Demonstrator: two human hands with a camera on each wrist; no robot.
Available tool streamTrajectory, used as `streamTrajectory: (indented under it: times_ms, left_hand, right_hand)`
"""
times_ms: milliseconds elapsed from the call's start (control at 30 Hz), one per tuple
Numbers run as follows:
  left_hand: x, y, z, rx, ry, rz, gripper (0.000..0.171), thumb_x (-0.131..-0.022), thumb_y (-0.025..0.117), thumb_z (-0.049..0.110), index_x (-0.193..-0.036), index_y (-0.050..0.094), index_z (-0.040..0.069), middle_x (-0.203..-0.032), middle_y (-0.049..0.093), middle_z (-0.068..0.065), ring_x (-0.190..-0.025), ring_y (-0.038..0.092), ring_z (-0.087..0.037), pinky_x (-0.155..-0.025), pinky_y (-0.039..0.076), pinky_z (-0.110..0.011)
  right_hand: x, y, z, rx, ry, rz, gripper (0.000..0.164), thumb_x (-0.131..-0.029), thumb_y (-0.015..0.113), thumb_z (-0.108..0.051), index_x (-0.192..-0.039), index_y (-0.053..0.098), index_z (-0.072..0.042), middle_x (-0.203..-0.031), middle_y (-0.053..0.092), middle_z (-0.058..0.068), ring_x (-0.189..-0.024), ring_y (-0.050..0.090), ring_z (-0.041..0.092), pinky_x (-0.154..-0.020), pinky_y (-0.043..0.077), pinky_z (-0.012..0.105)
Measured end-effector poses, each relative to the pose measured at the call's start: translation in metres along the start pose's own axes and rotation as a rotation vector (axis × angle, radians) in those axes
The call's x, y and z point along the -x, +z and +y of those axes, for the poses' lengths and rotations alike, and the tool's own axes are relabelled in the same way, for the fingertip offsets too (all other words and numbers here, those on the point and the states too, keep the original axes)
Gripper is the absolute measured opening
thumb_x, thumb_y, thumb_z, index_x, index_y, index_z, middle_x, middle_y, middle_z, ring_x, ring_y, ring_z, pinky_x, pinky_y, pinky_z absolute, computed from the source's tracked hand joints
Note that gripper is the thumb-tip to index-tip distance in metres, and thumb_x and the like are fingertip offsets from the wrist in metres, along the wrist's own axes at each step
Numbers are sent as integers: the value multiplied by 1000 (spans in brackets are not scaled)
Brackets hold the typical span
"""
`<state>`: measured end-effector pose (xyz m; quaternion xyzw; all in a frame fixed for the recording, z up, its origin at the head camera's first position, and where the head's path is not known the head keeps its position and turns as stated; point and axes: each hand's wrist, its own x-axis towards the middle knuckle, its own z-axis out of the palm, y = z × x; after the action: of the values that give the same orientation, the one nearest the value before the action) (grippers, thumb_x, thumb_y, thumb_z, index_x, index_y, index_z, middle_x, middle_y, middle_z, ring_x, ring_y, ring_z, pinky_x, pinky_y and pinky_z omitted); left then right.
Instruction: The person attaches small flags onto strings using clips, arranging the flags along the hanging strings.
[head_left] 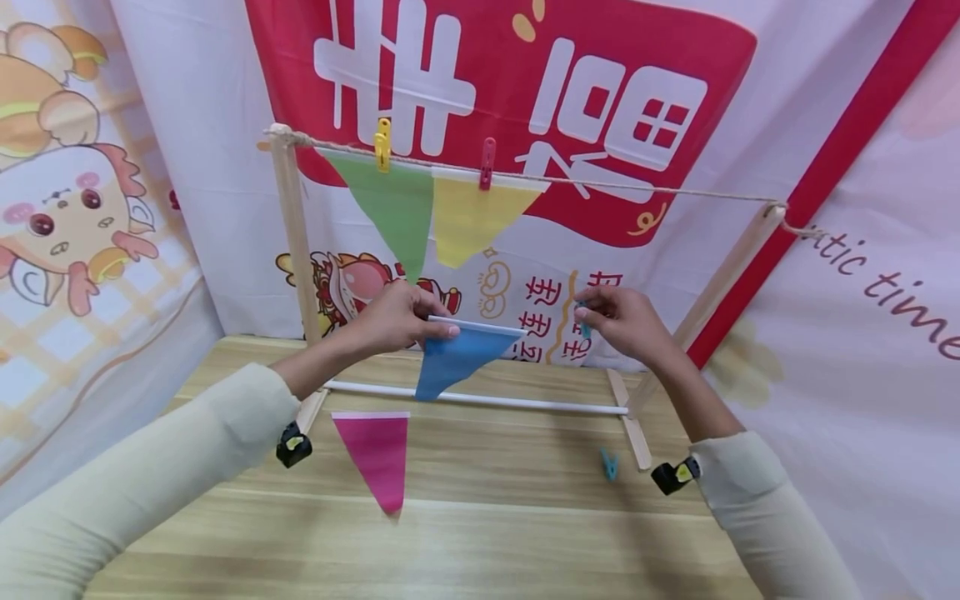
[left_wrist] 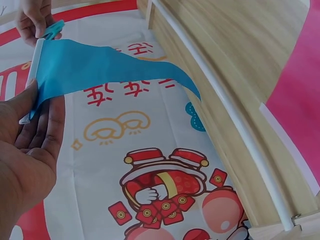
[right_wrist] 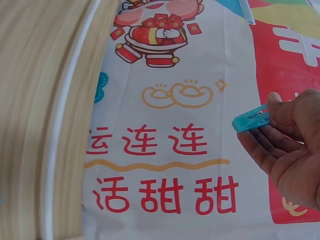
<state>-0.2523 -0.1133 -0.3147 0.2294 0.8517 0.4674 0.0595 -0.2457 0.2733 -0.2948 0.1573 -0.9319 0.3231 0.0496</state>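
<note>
My left hand (head_left: 401,319) pinches a blue pennant (head_left: 465,354) by the left end of its white top edge, thumb in front. The pennant hangs point down in front of the backdrop, below the rope. Off to the right, my right hand (head_left: 622,321) pinches a teal clothespin (right_wrist: 251,119) between thumb and fingers. Above both hands, a green pennant (head_left: 397,208) hangs from the rope (head_left: 600,183) under a yellow clothespin (head_left: 382,146). Beside it hangs a yellow pennant (head_left: 480,218) under a red clothespin (head_left: 487,164).
A pink pennant (head_left: 378,458) lies flat on the wooden table (head_left: 510,533). Another teal clothespin (head_left: 609,464) lies at the right. Wooden posts (head_left: 295,242) hold the rope at both ends, joined low down by a white rod (head_left: 525,403). A printed cloth backdrop (head_left: 225,208) hangs behind.
</note>
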Motion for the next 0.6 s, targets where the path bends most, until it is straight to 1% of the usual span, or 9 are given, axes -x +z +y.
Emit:
streamTrajectory:
  times_ms: [67,133,233,333,433,600]
  left_hand:
    - [-1,-1,1,-9,5,5,24,-100,90,25,-113,88,5,-101,87,-13,-77,79,-18,-62,62,-30]
    - [-2,-1,3,-15,14,12,23,-100,89,24,-113,88,5,-101,87,-13,-78,78,-18,-63,61,-30]
    - [-2,-2,7,-24,36,25,21,-102,87,22,-113,88,5,-101,86,-13,-82,76,-20,-69,60,-31]
    - [-4,-3,12,-31,68,36,18,-104,85,19,-113,87,4,-101,86,-13,-87,74,-22,-76,59,-32]
    - [-5,-3,17,-39,89,48,17,-105,83,17,-115,87,3,-104,86,-14,-91,76,-23,-80,59,-32]
    - [-8,-4,23,-49,72,64,18,-108,78,16,-120,86,4,-111,86,-15,-96,77,-24,-86,63,-35]
  right_hand:
    - [-1,-2,-2,7,0,10,35,-111,75,-23,-138,74,0,-119,82,19,-102,74,35,-83,57,23]
    - [-1,-5,-4,11,2,20,35,-111,75,-22,-138,75,-1,-118,82,19,-100,74,34,-82,57,23]
    - [-3,-8,-8,14,-3,35,35,-110,75,-21,-138,74,-1,-117,82,20,-100,73,34,-80,57,23]
    - [-4,-13,-12,10,-11,50,35,-111,75,-22,-139,73,-1,-120,82,20,-103,74,38,-80,57,23]
    - [-5,-17,-17,10,-12,57,36,-111,75,-25,-140,73,-3,-124,81,19,-105,76,39,-81,58,20]
    - [-7,-23,-24,13,-22,58,40,-111,75,-28,-143,72,-4,-128,80,19,-104,75,35,-83,60,22]
